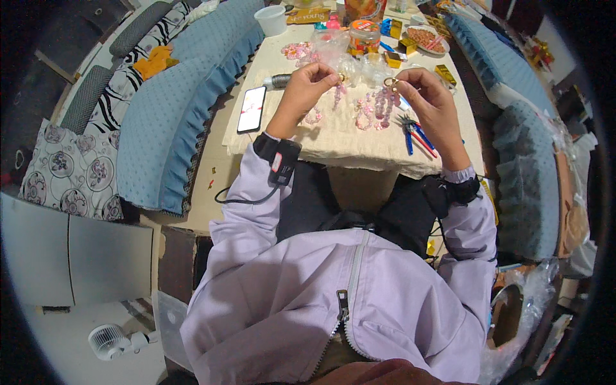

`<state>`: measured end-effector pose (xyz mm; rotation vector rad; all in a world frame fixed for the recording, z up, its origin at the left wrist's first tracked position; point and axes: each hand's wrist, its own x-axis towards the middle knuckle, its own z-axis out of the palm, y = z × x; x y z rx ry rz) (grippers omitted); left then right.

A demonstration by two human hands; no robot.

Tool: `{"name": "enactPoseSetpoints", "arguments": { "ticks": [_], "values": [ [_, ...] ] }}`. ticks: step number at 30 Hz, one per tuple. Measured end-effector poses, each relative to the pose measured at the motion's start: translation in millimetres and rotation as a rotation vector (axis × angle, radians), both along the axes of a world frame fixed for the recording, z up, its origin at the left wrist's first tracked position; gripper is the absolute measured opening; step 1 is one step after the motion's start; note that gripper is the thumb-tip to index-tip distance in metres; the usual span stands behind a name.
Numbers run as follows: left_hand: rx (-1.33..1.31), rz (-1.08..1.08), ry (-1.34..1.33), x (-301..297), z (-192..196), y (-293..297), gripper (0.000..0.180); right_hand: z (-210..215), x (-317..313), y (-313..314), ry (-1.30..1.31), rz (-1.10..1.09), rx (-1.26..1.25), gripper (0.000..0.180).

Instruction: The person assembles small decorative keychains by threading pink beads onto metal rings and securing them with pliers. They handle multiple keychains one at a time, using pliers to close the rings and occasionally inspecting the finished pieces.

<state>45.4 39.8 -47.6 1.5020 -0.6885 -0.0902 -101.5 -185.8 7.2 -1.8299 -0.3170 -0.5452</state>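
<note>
Cream-clothed table [333, 138] spreads between blue sofas. Left hand [308, 86] pinches a small pink bead strand [338, 93]; at its three o'clock, right hand [427, 96] pinches a ringed pink bead charm [384, 102] above blue-handled pliers [414, 135].

There were two hands, a left hand [308, 86] and a right hand [427, 96]. One phone [251, 109] lay on the table. There was one white cup [271, 19], one jar with an orange lid [364, 35] and one pair of blue pliers [414, 135].
</note>
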Motion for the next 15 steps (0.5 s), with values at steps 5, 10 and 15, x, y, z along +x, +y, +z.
{"name": "enactPoseSetpoints", "arguments": {
  "ticks": [5,10,15],
  "values": [
    [-0.052,-0.019,-0.009,-21,32,-4,0.017,7,-2,4,-0.019,0.005,-0.008,0.017],
    [0.004,-0.05,-0.039,-37,56,-4,0.02,15,-8,3,0.007,0.013,-0.065,0.018],
    [-0.003,-0.022,-0.081,-43,64,-8,0.019,16,-9,5,-0.05,-0.003,-0.019,0.016]
  ]
}}
